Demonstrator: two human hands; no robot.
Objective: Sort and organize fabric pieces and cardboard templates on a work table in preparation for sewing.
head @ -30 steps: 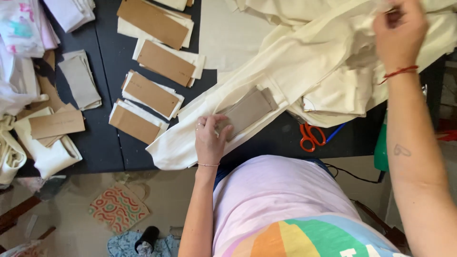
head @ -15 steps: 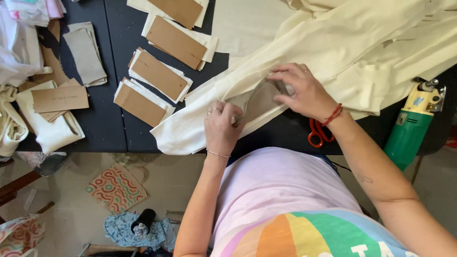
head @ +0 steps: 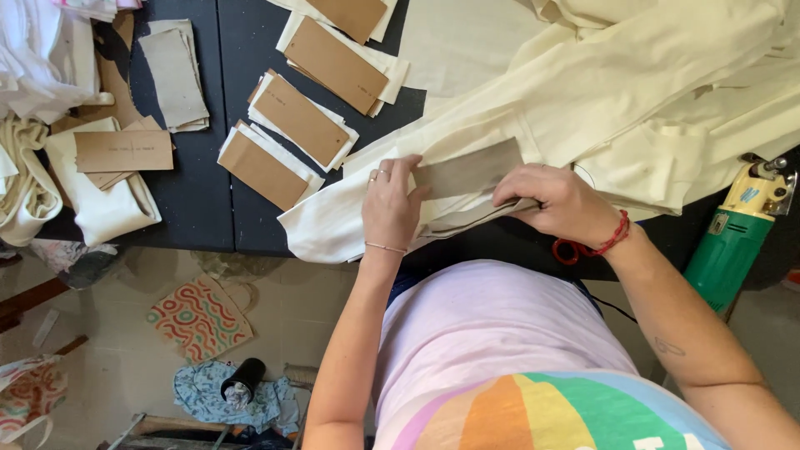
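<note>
Cardboard template (head: 468, 169): grey-brown, lying on cream fabric (head: 600, 108) at the dark tabletop's (head: 200, 208) near edge.
Left hand (head: 390, 204): grip flat and open, fingers pressing the template's left end.
Right hand (head: 560, 200): grip closed on the fabric fold under the template's right end.
At 10 o'clock: stacks of cut pieces topped with brown cards (head: 300, 121).
At 3 o'clock: green cutting machine (head: 729, 246).
Partly hidden: orange scissors (head: 570, 250), behind the right wrist.

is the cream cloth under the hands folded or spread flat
Folded: the cream cloth lies in layers, and the right hand pinches a doubled edge beside the left hand.
</note>
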